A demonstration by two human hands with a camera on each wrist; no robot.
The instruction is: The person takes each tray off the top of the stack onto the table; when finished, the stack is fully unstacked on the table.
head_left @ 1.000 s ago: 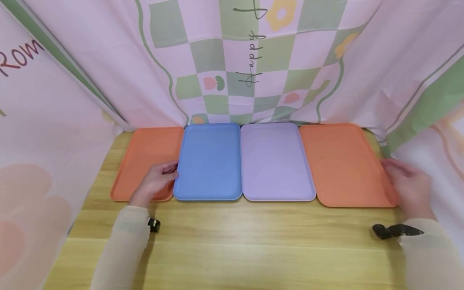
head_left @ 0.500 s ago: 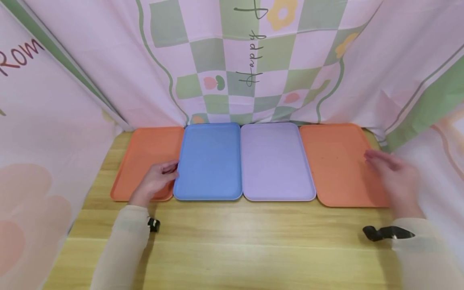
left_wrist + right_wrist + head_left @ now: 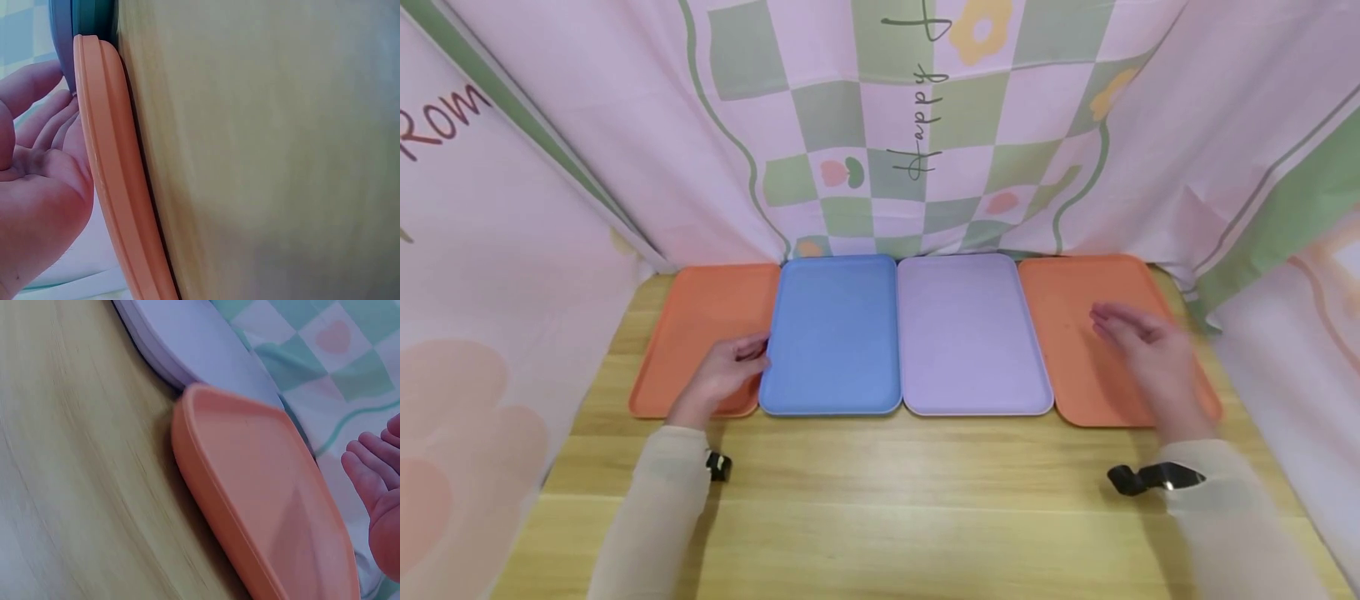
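Observation:
Four-sided trays with rounded corners lie in a row: a left orange tray (image 3: 700, 312), a blue tray (image 3: 835, 333), a lilac tray (image 3: 973, 333) and a right orange tray (image 3: 1067, 375). Over the left orange tray, my left hand (image 3: 722, 371) touches the blue tray's left edge with thumb and fingertips. The left wrist view shows that hand (image 3: 44, 156) with fingers fairly straight, and a teal layer (image 3: 94, 19) beneath the blue one. My right hand (image 3: 1153, 358) hovers above the right orange tray, holding nothing, its fingers loosely extended in the right wrist view.
The wooden table (image 3: 880, 508) runs in front of the trays. A checked curtain (image 3: 917, 125) hangs right behind them, and printed cloth (image 3: 490, 275) closes off the left side. Black straps with cameras sit on both wrists.
My right hand has left the outer edge of the right orange tray and moved left over it. My left hand has stayed at the blue tray's edge; the trays look unmoved.

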